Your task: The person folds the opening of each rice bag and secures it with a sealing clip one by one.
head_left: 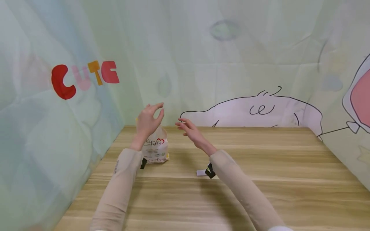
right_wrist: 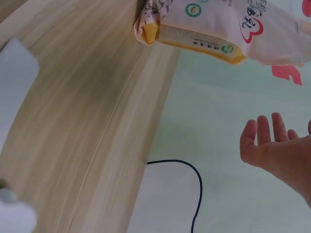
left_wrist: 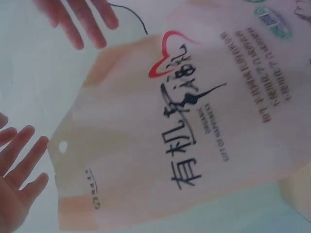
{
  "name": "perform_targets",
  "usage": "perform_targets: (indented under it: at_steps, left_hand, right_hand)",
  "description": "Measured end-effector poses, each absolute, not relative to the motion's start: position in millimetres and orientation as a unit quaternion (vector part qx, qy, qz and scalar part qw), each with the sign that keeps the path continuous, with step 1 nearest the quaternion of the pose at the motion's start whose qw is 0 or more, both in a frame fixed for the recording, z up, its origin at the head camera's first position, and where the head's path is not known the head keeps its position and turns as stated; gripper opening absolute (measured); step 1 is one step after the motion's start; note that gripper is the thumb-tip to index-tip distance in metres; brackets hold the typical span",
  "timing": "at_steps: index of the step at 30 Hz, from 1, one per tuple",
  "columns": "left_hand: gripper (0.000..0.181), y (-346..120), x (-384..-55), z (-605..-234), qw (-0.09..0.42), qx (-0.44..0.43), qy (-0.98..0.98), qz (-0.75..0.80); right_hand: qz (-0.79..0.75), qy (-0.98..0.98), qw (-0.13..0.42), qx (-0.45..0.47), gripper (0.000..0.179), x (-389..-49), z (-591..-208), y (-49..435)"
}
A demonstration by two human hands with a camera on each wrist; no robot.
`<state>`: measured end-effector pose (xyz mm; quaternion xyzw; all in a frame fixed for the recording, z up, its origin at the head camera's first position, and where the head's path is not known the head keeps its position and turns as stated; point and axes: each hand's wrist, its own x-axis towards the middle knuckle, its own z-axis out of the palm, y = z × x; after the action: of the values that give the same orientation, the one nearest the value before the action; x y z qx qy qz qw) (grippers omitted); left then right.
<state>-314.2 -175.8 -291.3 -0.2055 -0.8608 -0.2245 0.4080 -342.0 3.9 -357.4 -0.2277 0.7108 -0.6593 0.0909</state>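
Observation:
A cream-coloured bag (head_left: 156, 147) with dark lettering, a red heart and yellow-orange edges stands upright on the table. Its top part, with a small hole near the edge, fills much of the left wrist view. My left hand (head_left: 148, 120) is raised at the bag's top, overlapping it in the head view, fingers and thumb loosely bent with nothing between them. To the right of the bag, my right hand (head_left: 193, 133) hangs in the air with relaxed fingers, holding nothing. The right wrist view shows this right hand (right_wrist: 279, 150) apart from the bag (right_wrist: 209, 29).
A small pale lavender flat piece (head_left: 201, 173) lies on the wood-grain table (head_left: 260, 192), partly behind the black band (head_left: 210, 171) at my right wrist. Printed cloth walls (head_left: 196, 70) enclose the table at the back and both sides.

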Motion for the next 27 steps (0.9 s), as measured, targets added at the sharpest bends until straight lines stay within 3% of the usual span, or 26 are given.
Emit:
perform_targets:
  at_steps: [10, 18, 27]
  left_hand:
    - [0.031, -196.0, -323.0, -279.5, 0.306, -0.144, -0.908, -0.246]
    - [0.036, -208.6, -327.1, -274.1, 0.193, -0.126, -0.946, -0.23]
    - [0.043, -218.9, -325.5, -274.7, 0.091, -0.149, -0.961, -0.215]
  right_hand:
    - [-0.684, 0.676, 0.146, -0.232, 0.047, -361.6, -358.3, -16.4]
    - [-0.668, 0.679, 0.23, -0.199, 0.045, -342.9, -328.3, -29.2]
    - [-0.663, 0.682, 0.231, -0.205, 0.044, -344.4, -347.8, -44.3]
